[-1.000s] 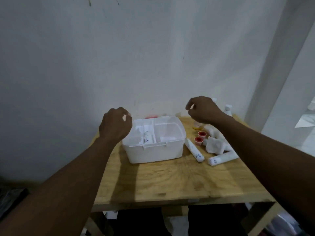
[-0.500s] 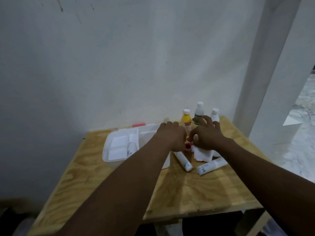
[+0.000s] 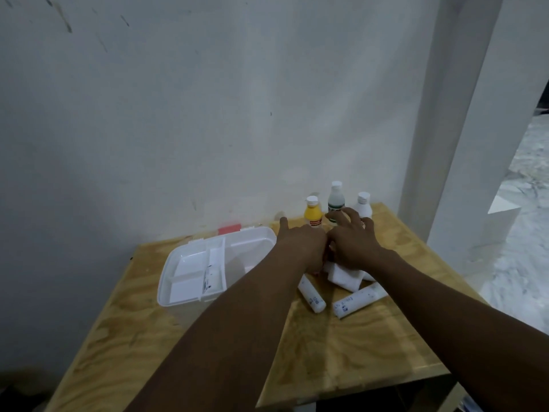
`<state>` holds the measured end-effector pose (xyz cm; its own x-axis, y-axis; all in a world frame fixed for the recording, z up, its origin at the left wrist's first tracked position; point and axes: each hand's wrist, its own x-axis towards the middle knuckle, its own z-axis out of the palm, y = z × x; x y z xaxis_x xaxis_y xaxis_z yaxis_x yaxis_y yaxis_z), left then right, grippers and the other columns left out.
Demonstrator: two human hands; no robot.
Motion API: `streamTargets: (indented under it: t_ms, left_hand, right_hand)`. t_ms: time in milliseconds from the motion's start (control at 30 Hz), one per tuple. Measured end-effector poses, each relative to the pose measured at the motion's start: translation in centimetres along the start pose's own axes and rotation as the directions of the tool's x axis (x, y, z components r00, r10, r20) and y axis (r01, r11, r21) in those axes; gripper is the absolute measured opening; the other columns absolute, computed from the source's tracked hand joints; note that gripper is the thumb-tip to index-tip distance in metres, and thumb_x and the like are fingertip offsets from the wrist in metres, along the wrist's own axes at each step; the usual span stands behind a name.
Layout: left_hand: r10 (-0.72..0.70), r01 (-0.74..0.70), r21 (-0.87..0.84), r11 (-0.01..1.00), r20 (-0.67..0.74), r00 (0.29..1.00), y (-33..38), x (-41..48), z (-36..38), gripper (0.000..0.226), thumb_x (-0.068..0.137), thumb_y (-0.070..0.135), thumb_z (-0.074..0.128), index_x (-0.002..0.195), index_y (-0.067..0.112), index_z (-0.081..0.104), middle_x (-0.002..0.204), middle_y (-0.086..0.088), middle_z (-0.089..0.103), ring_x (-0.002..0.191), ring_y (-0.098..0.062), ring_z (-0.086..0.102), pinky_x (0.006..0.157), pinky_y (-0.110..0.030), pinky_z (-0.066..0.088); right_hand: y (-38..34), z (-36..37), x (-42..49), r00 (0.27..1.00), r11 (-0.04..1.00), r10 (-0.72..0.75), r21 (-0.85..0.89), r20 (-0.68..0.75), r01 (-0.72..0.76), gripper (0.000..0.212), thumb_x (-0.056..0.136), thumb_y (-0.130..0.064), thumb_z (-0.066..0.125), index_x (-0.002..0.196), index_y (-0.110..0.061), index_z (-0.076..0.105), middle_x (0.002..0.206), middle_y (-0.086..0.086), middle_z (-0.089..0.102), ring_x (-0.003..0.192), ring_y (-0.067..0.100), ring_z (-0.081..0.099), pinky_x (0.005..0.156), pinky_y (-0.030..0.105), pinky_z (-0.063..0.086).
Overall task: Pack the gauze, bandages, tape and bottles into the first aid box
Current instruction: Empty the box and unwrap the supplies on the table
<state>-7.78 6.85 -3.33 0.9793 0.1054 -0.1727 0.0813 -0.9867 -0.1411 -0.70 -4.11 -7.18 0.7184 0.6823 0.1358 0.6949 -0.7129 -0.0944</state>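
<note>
The white first aid box (image 3: 167, 281) stands open at the table's left, with a divided tray inside. Right of it my left hand (image 3: 303, 245) and my right hand (image 3: 355, 243) sit side by side over a folded white gauze pad (image 3: 346, 278). My left fingers curl downward, one pointing forward; what is under them is hidden. My right fingers are spread, reaching toward the bottles. A yellow bottle (image 3: 312, 216), a clear green-labelled bottle (image 3: 336, 200) and a white bottle (image 3: 363, 205) stand by the wall. Two wrapped bandage rolls (image 3: 312, 294) (image 3: 360, 300) lie in front of the gauze.
Everything rests on a small wooden table (image 3: 326, 358) pushed against a pale wall (image 3: 237, 114). A white pillar (image 3: 454, 138) rises just past the table's right edge. A red latch (image 3: 228, 229) shows behind the box.
Both hands left the box and came together over the gauze and small items to its right. My view swung right and down, bringing the three bottles into sight.
</note>
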Motion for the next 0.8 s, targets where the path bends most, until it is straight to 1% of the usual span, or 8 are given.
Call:
streamTargets:
  t_ms: [133, 233, 333, 433, 567, 667, 733, 800]
  left_hand:
    - [0.017, -0.017, -0.002, 1.000, -0.076, 0.997, 0.1, 0.4, 0.8, 0.036, 0.080, 0.034, 0.072, 0.114, 0.025, 0.062, 0.105, 0.001, 0.068, 0.107, -0.024, 0.062, 0.114, -0.061, 0.014]
    - [0.029, -0.031, -0.015, 0.999, -0.096, 0.995, 0.0, 0.2, 0.7, 0.032, 0.079, 0.036, 0.073, 0.106, 0.022, 0.061, 0.093, 0.002, 0.063, 0.101, -0.023, 0.061, 0.110, -0.055, 0.027]
    - [0.036, -0.040, -0.034, 0.999, -0.097, 0.995, -0.1, -0.1, 0.5, 0.027, 0.080, 0.032, 0.075, 0.091, 0.020, 0.054, 0.078, 0.002, 0.054, 0.082, -0.020, 0.057, 0.081, -0.039, 0.048]
    - [0.004, -0.011, -0.064, 0.998, -0.112, 0.994, -0.1, -0.2, 0.6, 0.030, 0.081, 0.026, 0.075, 0.104, 0.015, 0.060, 0.092, -0.004, 0.059, 0.089, -0.025, 0.065, 0.067, -0.034, 0.050]
    - [-0.006, 0.002, -0.033, 0.999, -0.119, 0.993, 0.1, -0.1, 0.8, 0.031, 0.084, 0.027, 0.073, 0.109, 0.013, 0.059, 0.096, -0.006, 0.059, 0.091, -0.024, 0.065, 0.065, -0.033, 0.046]
    - [-0.027, 0.021, -0.046, 0.999, -0.144, 0.989, -0.2, -0.2, 0.0, 0.030, 0.085, 0.032, 0.072, 0.107, 0.014, 0.061, 0.098, -0.006, 0.061, 0.094, -0.026, 0.065, 0.072, -0.036, 0.049]
    - [-0.070, 0.052, -0.098, 0.994, -0.191, 0.979, -1.2, -0.5, -1.6, 0.035, 0.084, 0.037, 0.071, 0.112, 0.016, 0.064, 0.106, -0.008, 0.063, 0.099, -0.028, 0.065, 0.078, -0.038, 0.048]
    - [-0.120, 0.079, -0.178, 0.981, -0.238, 0.964, -3.0, -1.2, -3.7, 0.034, 0.083, 0.038, 0.070, 0.111, 0.019, 0.068, 0.109, -0.008, 0.065, 0.100, -0.029, 0.065, 0.077, -0.036, 0.049]
  right_hand:
    - [0.3, -0.2, 0.0, 1.000, 0.999, 0.011, 0.049, 0.003, -0.011, 0.022, 0.084, -0.034, 0.066, 0.105, -0.031, 0.072, 0.159, 0.000, 0.025, 0.148, 0.030, 0.008, 0.113, 0.058, 0.016]
    - [0.6, 0.0, 0.1, 1.000, 0.997, 0.005, 0.083, -0.022, -0.003, 0.024, 0.087, -0.030, 0.063, 0.109, -0.034, 0.071, 0.157, -0.001, 0.030, 0.147, 0.028, 0.012, 0.111, 0.057, 0.018]
    - [0.8, -0.2, 0.1, 0.999, 0.992, 0.020, 0.127, -0.035, -0.016, 0.023, 0.087, -0.029, 0.063, 0.108, -0.033, 0.071, 0.154, -0.001, 0.035, 0.145, 0.026, 0.016, 0.110, 0.056, 0.020]
    - [0.8, -0.3, -0.1, 0.999, 0.991, 0.024, 0.136, -0.025, -0.020, 0.020, 0.087, -0.031, 0.064, 0.105, -0.033, 0.072, 0.154, 0.000, 0.035, 0.146, 0.026, 0.016, 0.110, 0.057, 0.020]
    - [1.0, -0.2, -0.3, 1.000, 0.991, 0.028, 0.132, -0.006, -0.027, 0.019, 0.088, -0.032, 0.062, 0.104, -0.032, 0.072, 0.153, -0.001, 0.035, 0.145, 0.026, 0.016, 0.110, 0.056, 0.021]
    - [1.1, -0.7, -0.1, 0.998, 0.987, 0.047, 0.158, -0.031, -0.042, 0.018, 0.088, -0.037, 0.064, 0.103, -0.033, 0.072, 0.149, 0.001, 0.041, 0.142, 0.026, 0.025, 0.107, 0.055, 0.027]
    - [1.1, -1.4, 0.4, 0.994, 0.972, 0.064, 0.229, -0.083, -0.044, 0.018, 0.084, -0.045, 0.068, 0.098, -0.034, 0.073, 0.136, 0.000, 0.053, 0.133, 0.026, 0.039, 0.100, 0.052, 0.037]
    - [0.8, -2.3, 1.1, 0.984, 0.946, 0.090, 0.322, -0.154, -0.036, 0.018, 0.081, -0.050, 0.069, 0.091, -0.036, 0.074, 0.118, -0.002, 0.063, 0.119, 0.024, 0.053, 0.091, 0.049, 0.046]
